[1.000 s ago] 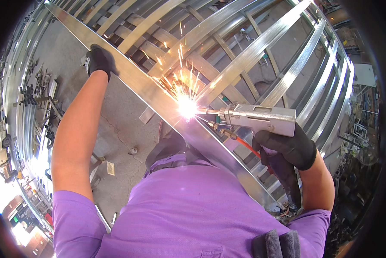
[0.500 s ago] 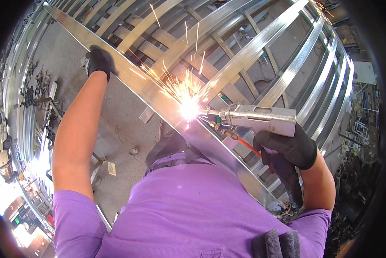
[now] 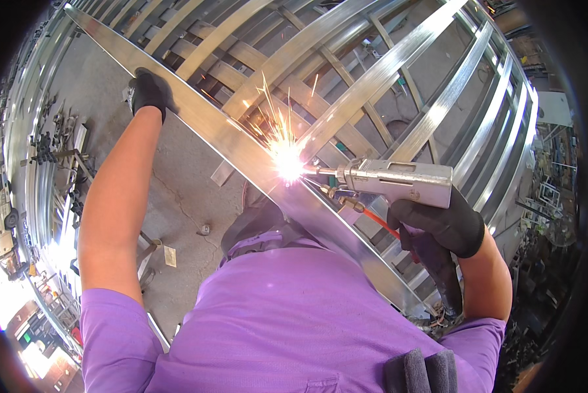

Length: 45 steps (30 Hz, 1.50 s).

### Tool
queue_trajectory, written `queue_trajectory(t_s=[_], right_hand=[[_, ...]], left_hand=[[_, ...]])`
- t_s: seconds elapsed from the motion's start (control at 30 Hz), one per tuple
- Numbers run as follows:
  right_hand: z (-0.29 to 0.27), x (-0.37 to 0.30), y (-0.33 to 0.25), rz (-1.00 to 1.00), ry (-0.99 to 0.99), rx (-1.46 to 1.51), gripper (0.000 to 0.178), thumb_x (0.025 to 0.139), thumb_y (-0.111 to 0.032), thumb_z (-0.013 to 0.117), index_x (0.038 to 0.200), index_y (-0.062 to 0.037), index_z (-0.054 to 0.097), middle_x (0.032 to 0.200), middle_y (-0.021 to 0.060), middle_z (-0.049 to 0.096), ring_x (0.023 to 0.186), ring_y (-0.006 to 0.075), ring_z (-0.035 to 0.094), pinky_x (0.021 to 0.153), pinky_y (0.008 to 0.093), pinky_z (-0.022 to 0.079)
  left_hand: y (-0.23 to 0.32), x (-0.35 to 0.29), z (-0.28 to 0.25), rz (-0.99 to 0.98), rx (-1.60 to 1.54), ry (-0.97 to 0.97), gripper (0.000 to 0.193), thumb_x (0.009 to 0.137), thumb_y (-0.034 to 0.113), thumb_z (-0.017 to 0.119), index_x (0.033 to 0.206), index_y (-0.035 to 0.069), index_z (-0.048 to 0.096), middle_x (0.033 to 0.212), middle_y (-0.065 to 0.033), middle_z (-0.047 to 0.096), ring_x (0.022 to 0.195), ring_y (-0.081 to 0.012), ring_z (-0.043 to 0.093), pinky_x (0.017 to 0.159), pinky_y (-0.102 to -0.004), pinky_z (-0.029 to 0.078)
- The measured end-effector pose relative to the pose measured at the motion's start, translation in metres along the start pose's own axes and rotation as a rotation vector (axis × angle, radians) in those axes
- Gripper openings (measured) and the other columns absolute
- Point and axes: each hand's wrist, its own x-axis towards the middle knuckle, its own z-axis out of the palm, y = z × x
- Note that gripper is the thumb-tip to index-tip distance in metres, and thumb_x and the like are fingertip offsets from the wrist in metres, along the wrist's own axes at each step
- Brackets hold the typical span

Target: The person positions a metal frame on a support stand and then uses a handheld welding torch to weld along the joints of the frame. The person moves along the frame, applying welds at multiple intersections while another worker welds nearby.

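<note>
My right hand [image 3: 440,224], in a black glove, is wrapped round the handle of a silver welding gun [image 3: 402,181]. The gun's tip meets a bright white weld glare [image 3: 289,168], which throws orange sparks up and away and hides the joint. That glare sits on a long flat metal beam [image 3: 205,124] running from the far left to the near right, where crossbars of a metal frame [image 3: 366,77] come up to it. My left hand [image 3: 151,93], also black-gloved, grips the beam's near edge further up to the left; its fingertips are partly hidden.
An orange-red hose [image 3: 380,224] and a dark cable run from the gun. Several shiny bars of the frame stretch away to the right. Grey concrete floor [image 3: 186,177] shows below the beam, with metal pieces at left and cluttered stock [image 3: 549,196] at far right.
The spark spray is smaller and points more upward than before. The glare and the gun have shifted very slightly; my left hand stays in place on the beam.
</note>
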Motion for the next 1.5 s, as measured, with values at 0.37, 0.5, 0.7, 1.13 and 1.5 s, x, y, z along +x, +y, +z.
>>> queue_trajectory(t_s=[0.37, 0.5, 0.7, 1.13, 1.5], right_hand=[[-0.001, -0.002, 0.003, 0.002, -0.003, -0.032, 0.040, 0.096, -0.015, 0.073, 0.132, 0.0007, 0.065, 0.091, 0.0053, 0.070, 0.074, 0.0122, 0.066, 0.062, 0.0282, 0.057], [-0.006, -0.002, 0.017, -0.031, -0.004, -0.010, 0.044, 0.094, -0.012, 0.074, 0.134, 0.0010, 0.063, 0.091, 0.0060, 0.070, 0.073, 0.0127, 0.066, 0.062, 0.0285, 0.057], [-0.001, -0.007, 0.008, -0.001, 0.015, 0.021, 0.042, 0.092, -0.009, 0.073, 0.131, 0.0015, 0.063, 0.091, 0.0071, 0.070, 0.070, 0.0156, 0.067, 0.062, 0.0300, 0.057], [0.000, -0.013, 0.016, -0.020, 0.094, -0.087, 0.044, 0.093, -0.011, 0.074, 0.134, -0.0008, 0.063, 0.091, 0.0083, 0.074, 0.068, 0.0156, 0.069, 0.060, 0.0294, 0.056], [0.049, -0.090, 0.004, -0.400, 0.631, 0.249, 0.048, 0.099, -0.019, 0.067, 0.138, 0.0054, 0.053, 0.089, 0.0184, 0.070, 0.053, 0.0224, 0.067, 0.043, 0.0350, 0.055]], left_hand=[[-0.001, -0.004, 0.002, -0.009, 0.022, -0.018, 0.070, 0.107, 0.052, 0.031, 0.140, -0.001, 0.063, 0.142, -0.0263, 0.063, 0.132, -0.0427, 0.061, 0.113, -0.0509, 0.046], [0.007, -0.013, 0.001, -0.037, -0.015, -0.013, 0.068, 0.108, 0.052, 0.033, 0.140, 0.000, 0.063, 0.143, -0.0256, 0.063, 0.132, -0.0421, 0.061, 0.112, -0.0508, 0.046], [0.015, -0.018, -0.003, -0.048, -0.010, -0.018, 0.067, 0.108, 0.051, 0.033, 0.141, 0.000, 0.062, 0.144, -0.0252, 0.062, 0.133, -0.0415, 0.061, 0.112, -0.0512, 0.046], [0.002, 0.004, 0.005, 0.046, 0.173, 0.026, 0.055, 0.104, 0.042, 0.040, 0.127, 0.001, 0.068, 0.132, -0.0260, 0.069, 0.124, -0.0429, 0.066, 0.104, -0.0510, 0.053], [0.030, -0.031, -0.003, -0.079, -0.055, 0.022, 0.069, 0.107, 0.054, 0.034, 0.130, 0.000, 0.070, 0.133, -0.0226, 0.071, 0.125, -0.0406, 0.067, 0.105, -0.0519, 0.051]])
